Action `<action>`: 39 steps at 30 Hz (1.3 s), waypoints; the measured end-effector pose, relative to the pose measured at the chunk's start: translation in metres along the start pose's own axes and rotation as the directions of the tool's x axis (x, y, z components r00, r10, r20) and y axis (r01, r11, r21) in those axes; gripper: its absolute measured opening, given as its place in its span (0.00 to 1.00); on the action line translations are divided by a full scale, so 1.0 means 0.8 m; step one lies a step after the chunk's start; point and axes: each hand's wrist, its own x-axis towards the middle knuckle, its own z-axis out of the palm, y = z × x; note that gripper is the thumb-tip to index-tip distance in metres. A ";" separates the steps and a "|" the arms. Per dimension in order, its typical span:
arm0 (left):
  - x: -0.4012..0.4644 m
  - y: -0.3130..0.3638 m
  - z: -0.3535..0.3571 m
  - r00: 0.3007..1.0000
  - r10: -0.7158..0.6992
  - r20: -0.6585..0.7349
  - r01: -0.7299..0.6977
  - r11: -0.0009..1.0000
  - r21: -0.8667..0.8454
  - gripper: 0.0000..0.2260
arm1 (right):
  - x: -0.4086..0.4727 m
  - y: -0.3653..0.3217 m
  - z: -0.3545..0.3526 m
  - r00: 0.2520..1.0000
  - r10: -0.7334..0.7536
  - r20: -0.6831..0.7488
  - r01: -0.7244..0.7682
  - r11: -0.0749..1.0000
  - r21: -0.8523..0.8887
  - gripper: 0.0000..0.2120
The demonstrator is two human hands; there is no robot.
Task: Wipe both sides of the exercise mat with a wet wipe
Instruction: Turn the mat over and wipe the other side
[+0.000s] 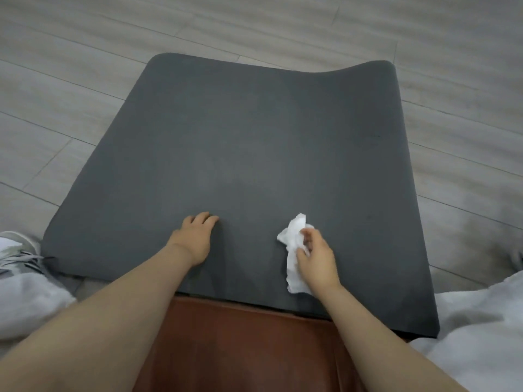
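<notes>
Head view, looking down: your exercise mat (254,154) lies dark grey and spread on the pale plank floor (56,89), its near edge lapping over a brown cushioned surface (240,349) directly below you. The mat's far right corner curls upward off the floor; the far left corner lies flat. Your left hand (195,239) rests palm down on the mat near its near edge, fingers relaxed, grip released and holding nothing. Your right hand (314,258) sits just beside it to the right, also close to the near edge, its grip grasping the white wet wipe (294,241), which is crumpled and pinched between thumb and fingers. The wipe trails below the hand and touches the mat surface. Grey trouser legs (481,335) show at both lower corners, with a grey shoe (19,256) at the mat's near left corner.
</notes>
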 end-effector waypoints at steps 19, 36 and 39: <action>0.056 0.040 0.087 0.874 0.000 -0.486 -0.024 0.999 -0.043 0.26 | 0.271 -0.021 0.066 0.950 -0.196 -0.243 0.065 0.885 -0.460 0.24; 0.052 0.038 0.087 0.864 -0.006 -0.503 -0.034 0.997 -0.070 0.26 | 0.224 0.135 -0.192 0.962 -0.160 -0.219 -0.054 0.680 -0.731 0.27; 0.054 0.038 0.086 0.858 -0.015 -0.513 -0.026 0.997 -0.072 0.26 | 0.228 0.113 -0.152 0.926 -0.033 -0.375 -0.215 0.771 -0.599 0.17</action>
